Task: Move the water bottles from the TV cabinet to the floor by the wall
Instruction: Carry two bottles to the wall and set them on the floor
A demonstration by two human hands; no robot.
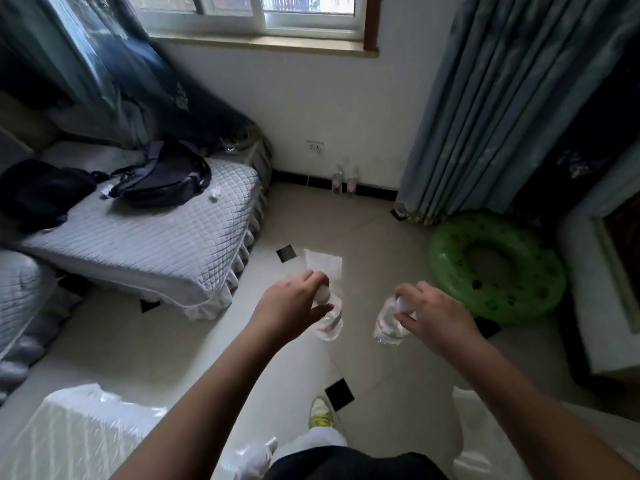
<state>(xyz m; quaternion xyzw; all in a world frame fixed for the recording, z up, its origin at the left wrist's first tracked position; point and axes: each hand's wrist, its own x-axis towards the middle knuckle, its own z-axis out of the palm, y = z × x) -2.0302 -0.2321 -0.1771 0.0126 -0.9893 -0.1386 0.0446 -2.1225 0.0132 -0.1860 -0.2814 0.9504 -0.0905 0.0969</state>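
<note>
The left hand [294, 303] is gripping the capped top of a clear bottle [329, 323], fingers curled round the neck, and the bottle is hanging below it above the floor [194, 344]. The right hand [429, 317] is holding a second bottle [388, 323] the same way, thumb and fingers wrapped round its white cap. Both bottles are looking clear, with a faint pink label on each; how full they are cannot be told from above. The two are hanging side by side, apart from each other, out in front of the person. Two more bottles [343, 181] are standing upright on the floor against the wall [346, 109], touching or nearly so, below a socket [315, 146]; their fill level is too small to make out. A bed [145, 237] is sitting to the left with a dark backpack [162, 181] lying on it. A green swim ring [495, 268] is lying on the floor at the right, near a curtain [485, 116]. One shoe [322, 414] is showing below the hands.
</note>
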